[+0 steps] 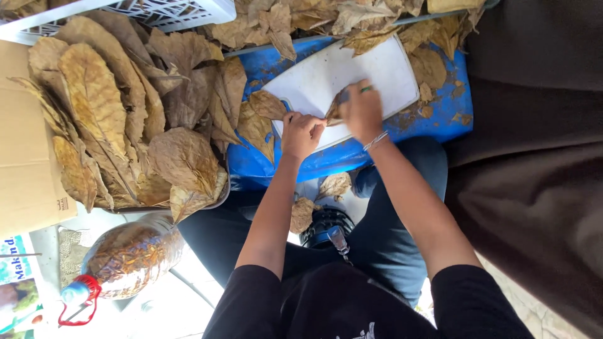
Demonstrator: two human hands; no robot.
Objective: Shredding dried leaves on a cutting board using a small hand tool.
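Pressing a dry brown leaf (335, 108) on a white board (326, 78), right hand (361, 112) flat on it, fingers spread, left hand (301, 134) curled shut at the board's near edge, what it holds unclear, big leaf pile (125, 119) nearby.

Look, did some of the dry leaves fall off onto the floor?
Yes. Two dry brown leaves lie on the floor between the person's legs, away from the big leaf pile. Crumbled leaf bits also litter the blue surface beside the white board.

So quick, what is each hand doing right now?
Left hand: closed in a fist at the white board's edge; contents hidden.
Right hand: fingers pressing a dry brown leaf flat.
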